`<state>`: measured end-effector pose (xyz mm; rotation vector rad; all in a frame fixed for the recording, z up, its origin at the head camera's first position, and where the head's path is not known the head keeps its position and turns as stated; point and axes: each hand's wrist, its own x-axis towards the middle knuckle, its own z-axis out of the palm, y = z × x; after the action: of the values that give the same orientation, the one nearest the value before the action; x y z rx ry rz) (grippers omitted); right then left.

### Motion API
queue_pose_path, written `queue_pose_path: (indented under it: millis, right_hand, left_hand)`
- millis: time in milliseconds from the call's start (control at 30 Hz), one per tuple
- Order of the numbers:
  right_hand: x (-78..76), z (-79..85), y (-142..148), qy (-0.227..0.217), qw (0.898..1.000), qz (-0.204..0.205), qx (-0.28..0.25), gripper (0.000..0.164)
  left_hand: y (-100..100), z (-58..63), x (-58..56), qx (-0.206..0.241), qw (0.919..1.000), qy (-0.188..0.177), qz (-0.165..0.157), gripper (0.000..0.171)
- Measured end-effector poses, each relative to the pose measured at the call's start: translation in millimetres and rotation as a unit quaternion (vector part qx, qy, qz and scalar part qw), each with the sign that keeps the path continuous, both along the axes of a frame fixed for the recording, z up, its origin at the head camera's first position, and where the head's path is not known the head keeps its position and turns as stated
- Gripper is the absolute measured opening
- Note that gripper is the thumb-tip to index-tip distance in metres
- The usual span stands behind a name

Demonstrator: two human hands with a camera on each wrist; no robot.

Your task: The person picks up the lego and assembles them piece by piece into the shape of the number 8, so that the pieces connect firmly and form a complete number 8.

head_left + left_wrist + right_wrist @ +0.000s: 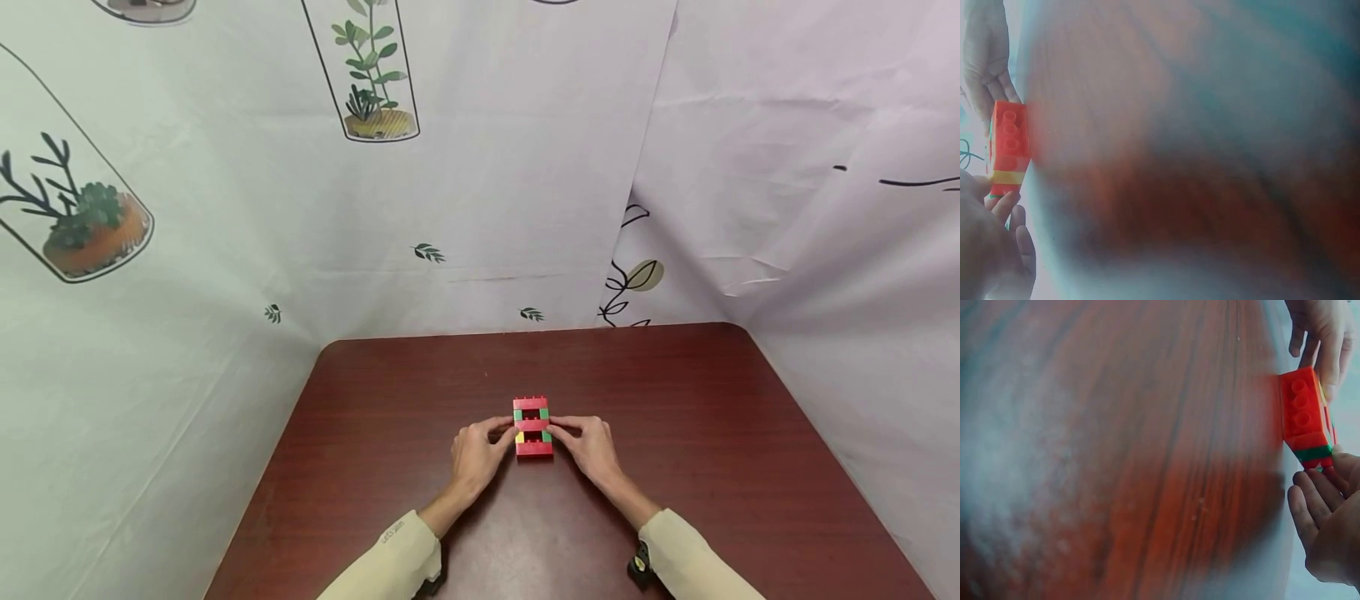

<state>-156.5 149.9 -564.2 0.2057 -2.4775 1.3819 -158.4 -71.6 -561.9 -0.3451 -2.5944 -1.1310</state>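
Note:
A small tower of toy building bricks (534, 448) stands on the brown table. Three red layers are separated by small blocks, green on the right side and green above yellow on the left, leaving two openings. My left hand (477, 457) pinches the tower's left side with thumb and fingertips. On the opposite side my right hand (592, 450) does the same. In the left wrist view, round studs show on a red brick (1011, 140) beside a yellow block (1009, 177). The right wrist view shows a green block (1313, 452) near the right thumb.
The brown table (360, 467) has rounded far corners. A pale printed cloth (480, 192) with plant drawings hangs behind it and along both sides. Light sleeves (397, 554) cover the forearms, and a dark wrist device (640, 567) sits at the right cuff.

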Motion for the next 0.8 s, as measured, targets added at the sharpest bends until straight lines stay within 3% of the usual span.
queue_pose_path:
  millis: [400,800]
  right_hand:
    - [-0.7,1.5,0.7,-0.031,0.999,0.009,-0.010,0.020]
    - [-2.8,-2.5,1.0,-0.026,1.000,0.009,-0.001,0.019]
  left_hand:
    - [1.1,-0.3,-1.6,-0.016,0.9999,0.004,0.006,0.022]
    - [2.6,0.1,-2.8,-0.018,0.9997,-0.010,0.014,0.021]
